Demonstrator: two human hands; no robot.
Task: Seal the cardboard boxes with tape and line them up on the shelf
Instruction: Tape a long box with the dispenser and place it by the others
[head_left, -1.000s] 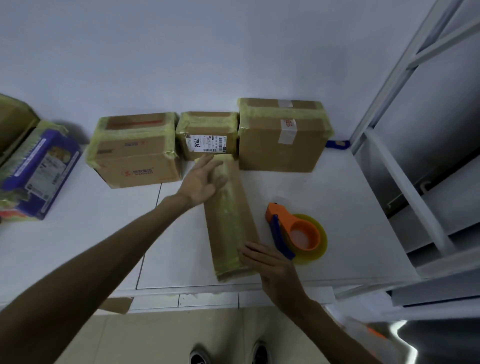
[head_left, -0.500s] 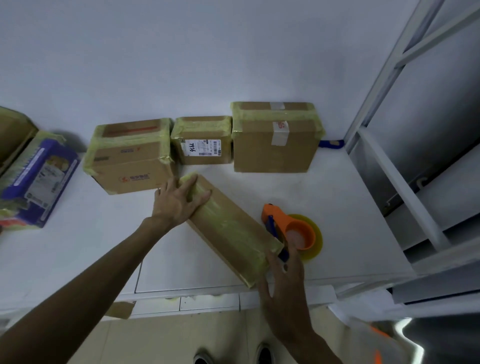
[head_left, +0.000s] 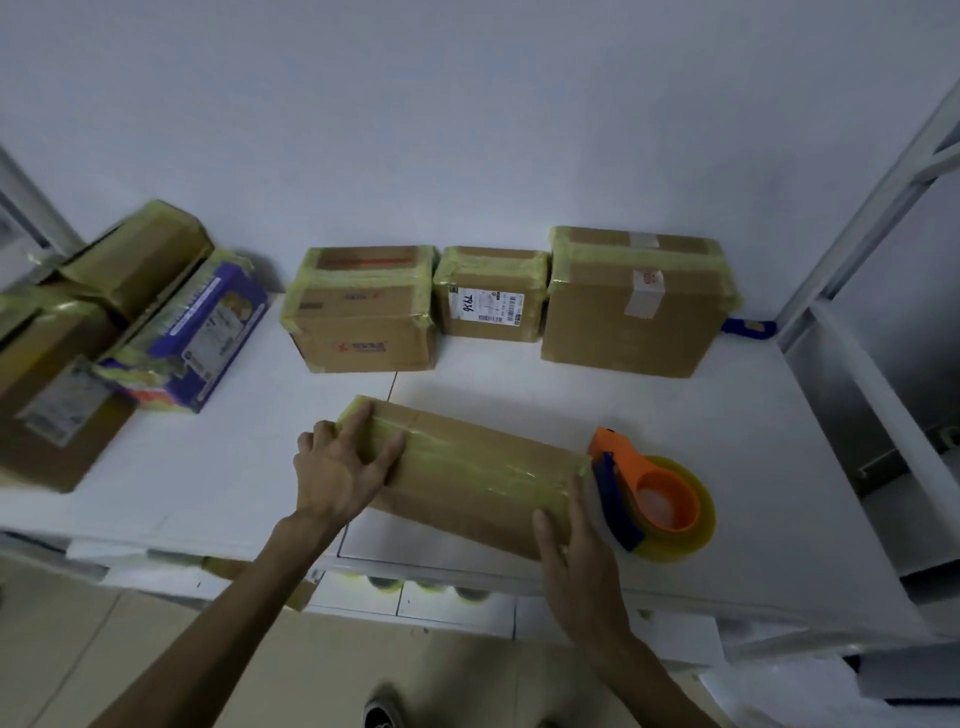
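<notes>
Long flat box (head_left: 467, 467) lying crosswise at front of shelf (head_left: 753, 426), apart from three sealed boxes (head_left: 491, 296) lined up at back wall, tape dispenser (head_left: 644, 493) just beside its rt end. Looks light & stiff, prob. slick along yellow-taped top; best taken at both short ends, palms squeezing inward on bare cardboard. Left hand (head_left: 337, 467) flat on top of left end, fingers spread & straight; right hand (head_left: 576, 561) laid vs. near rt corner, fingers straight, not curled round anything.

A single head-worn camera looks forward and steeply down from close above the white shelf (head_left: 727, 415).
</notes>
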